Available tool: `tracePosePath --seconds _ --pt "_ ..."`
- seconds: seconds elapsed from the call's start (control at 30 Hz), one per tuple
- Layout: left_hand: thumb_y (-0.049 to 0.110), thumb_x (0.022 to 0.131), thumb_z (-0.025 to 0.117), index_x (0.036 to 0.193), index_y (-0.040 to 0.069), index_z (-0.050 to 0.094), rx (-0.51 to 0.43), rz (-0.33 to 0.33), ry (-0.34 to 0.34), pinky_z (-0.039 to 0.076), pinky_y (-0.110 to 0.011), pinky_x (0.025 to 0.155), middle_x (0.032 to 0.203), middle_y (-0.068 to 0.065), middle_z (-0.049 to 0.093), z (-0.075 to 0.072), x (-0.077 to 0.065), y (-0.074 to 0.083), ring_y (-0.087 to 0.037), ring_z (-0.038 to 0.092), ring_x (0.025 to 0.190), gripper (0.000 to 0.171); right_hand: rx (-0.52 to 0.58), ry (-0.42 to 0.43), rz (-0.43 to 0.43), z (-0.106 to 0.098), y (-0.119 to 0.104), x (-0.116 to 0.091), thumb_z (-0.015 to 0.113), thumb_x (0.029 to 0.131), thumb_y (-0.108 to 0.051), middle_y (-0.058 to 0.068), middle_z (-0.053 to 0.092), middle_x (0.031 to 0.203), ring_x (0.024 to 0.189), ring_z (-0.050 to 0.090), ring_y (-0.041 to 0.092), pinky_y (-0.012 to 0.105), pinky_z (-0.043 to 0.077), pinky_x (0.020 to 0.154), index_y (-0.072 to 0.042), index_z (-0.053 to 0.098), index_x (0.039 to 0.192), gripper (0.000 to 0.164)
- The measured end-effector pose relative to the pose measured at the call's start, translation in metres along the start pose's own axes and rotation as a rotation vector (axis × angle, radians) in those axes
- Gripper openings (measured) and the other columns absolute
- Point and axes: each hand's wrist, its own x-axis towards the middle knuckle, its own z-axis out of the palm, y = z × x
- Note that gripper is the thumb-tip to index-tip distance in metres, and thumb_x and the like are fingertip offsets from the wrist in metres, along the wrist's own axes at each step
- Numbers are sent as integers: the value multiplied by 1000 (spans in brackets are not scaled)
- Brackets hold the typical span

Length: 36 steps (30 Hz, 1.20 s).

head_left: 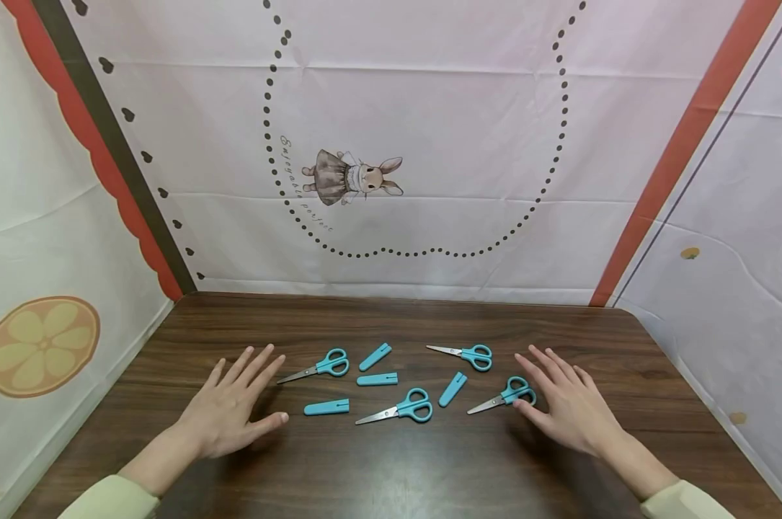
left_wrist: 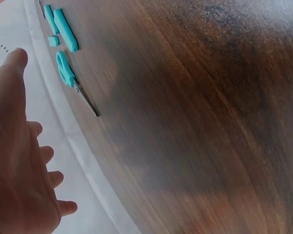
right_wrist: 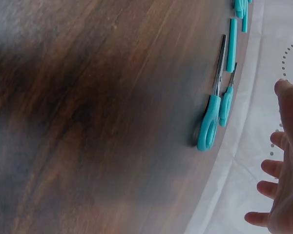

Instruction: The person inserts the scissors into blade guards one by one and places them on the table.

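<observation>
Both hands are spread with straight fingers and hold nothing. My left hand (head_left: 230,405) is at the left, its fingertips near the blades of blue-handled scissors (head_left: 326,365); these scissors also show in the left wrist view. My right hand (head_left: 571,405) is at the right, its thumb overlapping the handle of another pair of scissors (head_left: 509,394) in the head view. In the right wrist view that hand appears apart from the scissors (right_wrist: 215,100). Two more pairs lie between the hands: front scissors (head_left: 403,409) and back scissors (head_left: 468,353). All have bare metal blades.
Several blue blade covers lie among the scissors: a front-left cover (head_left: 326,408), a middle cover (head_left: 377,379), a back cover (head_left: 375,357) and a right cover (head_left: 452,390). The dark wooden table (head_left: 339,476) meets a printed white cloth (head_left: 462,144) at its back and sides.
</observation>
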Motion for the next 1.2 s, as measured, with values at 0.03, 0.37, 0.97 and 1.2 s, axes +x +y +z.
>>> tracePosePath --seconds 0.03,0.37,0.97,1.2 --pt "65 82 48 148 25 20 -2 3 4 14 -61 104 154 -3 16 0 0 0 -33 17 139 82 2 2 -2 0 -1 0 64 80 -50 8 41 141 127 38 33 60 33 90 -20 45 136 67" --pt "64 82 51 148 26 20 -23 23 35 17 -60 103 154 -3 17 3 1 -1 -33 19 138 82 15 -23 -3 6 -9 4 66 79 -48 8 44 138 126 40 32 57 36 89 -20 44 137 68" --pt "62 79 57 147 25 21 -40 56 104 24 -59 100 151 -3 22 10 4 1 -32 28 134 85 64 -17 -46 21 -32 9 68 77 -48 7 50 132 117 49 31 52 41 82 -18 50 133 66" --pt "60 77 61 146 23 25 -55 78 147 28 -58 98 149 -5 28 13 5 1 -33 33 132 86 71 4 -65 26 -40 11 68 76 -48 7 53 129 114 52 29 50 43 79 -19 51 132 65"
